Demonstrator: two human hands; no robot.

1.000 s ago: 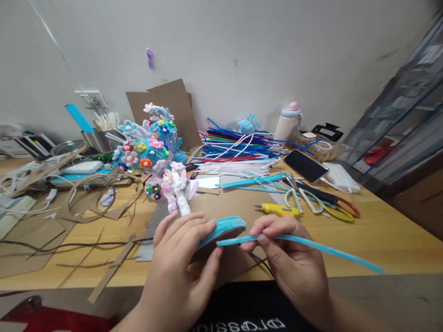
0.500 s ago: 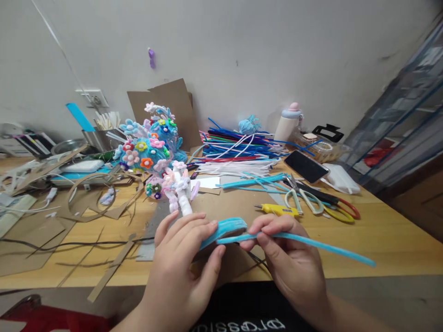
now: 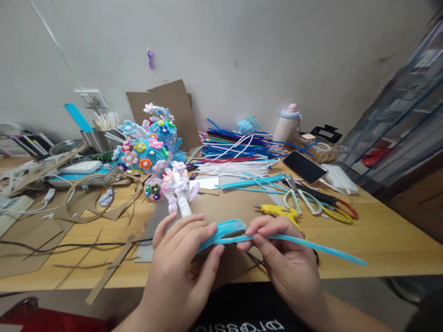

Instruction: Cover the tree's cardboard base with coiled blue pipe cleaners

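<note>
My left hand (image 3: 185,258) is closed around a cardboard piece covered with light-blue pipe cleaners (image 3: 228,227), its thumb underneath and fingers over the top. Between the thumb and fingers of my right hand (image 3: 285,258) is a single light-blue pipe cleaner (image 3: 325,248). One end of that strand lies against the front edge of the covered piece; the other sticks out free to the right. Just beyond my left hand stands a bouquet of pipe-cleaner flowers (image 3: 148,147) with a white-wrapped stem (image 3: 183,203). How the piece looks under my left palm is hidden.
A yellow glue gun (image 3: 278,211), scissors (image 3: 301,198) and a phone (image 3: 304,167) lie to the right. Bundled pipe cleaners (image 3: 238,145) are piled by the wall, near a bottle (image 3: 288,123). Cardboard scraps (image 3: 110,269) and a black cable (image 3: 76,245) spread over the left side.
The loose strand's near end has come up against the blue-covered piece, narrowing the gap between them. My right hand has shifted slightly left; my left hand keeps its hold.
</note>
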